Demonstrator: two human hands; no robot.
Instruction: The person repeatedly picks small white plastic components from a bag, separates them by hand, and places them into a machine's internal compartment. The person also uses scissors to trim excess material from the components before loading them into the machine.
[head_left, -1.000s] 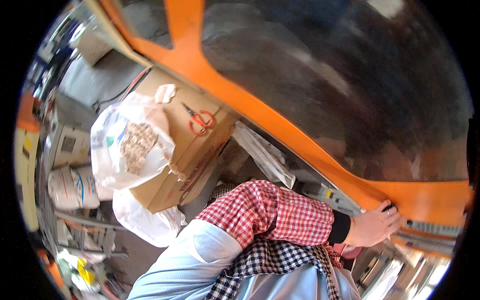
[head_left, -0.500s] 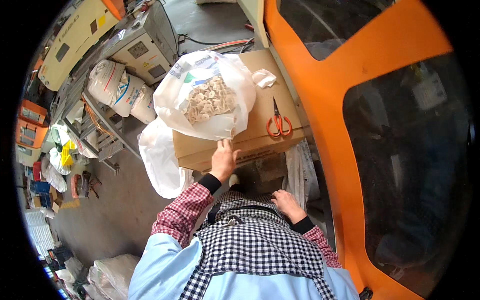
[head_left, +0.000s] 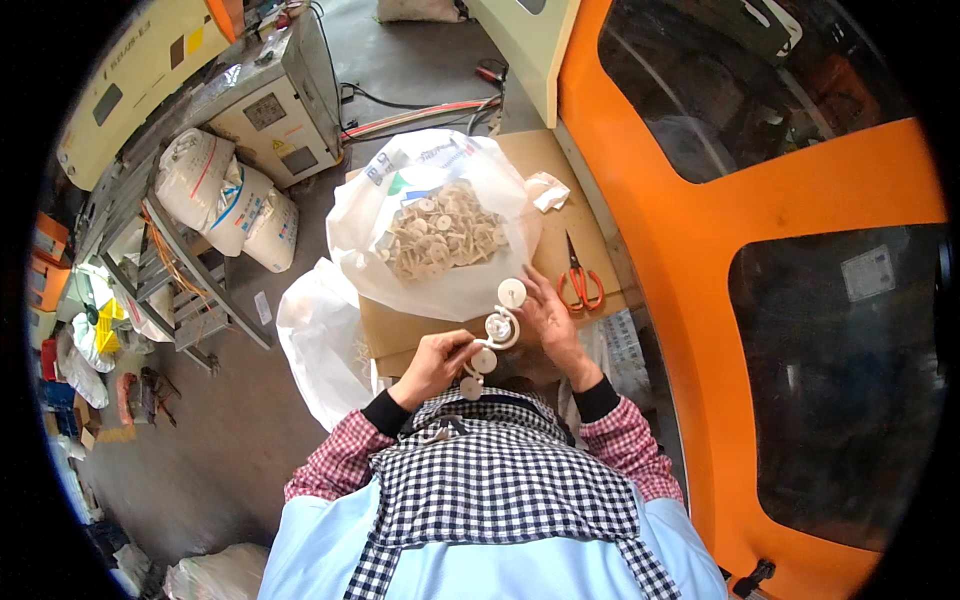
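My left hand (head_left: 437, 362) is closed on an off-white moulded plastic runner (head_left: 485, 360), a curved stem that carries several round discs. It is held up in front of my apron, over the near edge of a cardboard box (head_left: 390, 325). Close by the runner's upper disc is my right hand (head_left: 555, 325), fingers stretched out and apart; whether a fingertip touches the disc I cannot tell. Just beyond, an open white plastic bag (head_left: 355, 225) on the box holds a heap of beige disc-shaped plastic parts (head_left: 445, 230).
Orange-handled scissors (head_left: 580, 288) and a crumpled white scrap (head_left: 547, 191) lie on the box, right of the bag. A second white bag (head_left: 315, 340) hangs at the box's left. An orange machine (head_left: 700, 300) stands close on my right; a metal stepladder (head_left: 215, 270) and full sacks (head_left: 265, 225) are at the left.
My left hand has drawn back from the bag's near rim and now holds the runner. My right hand has risen from beside my apron to the runner's upper disc. The view has shifted slightly.
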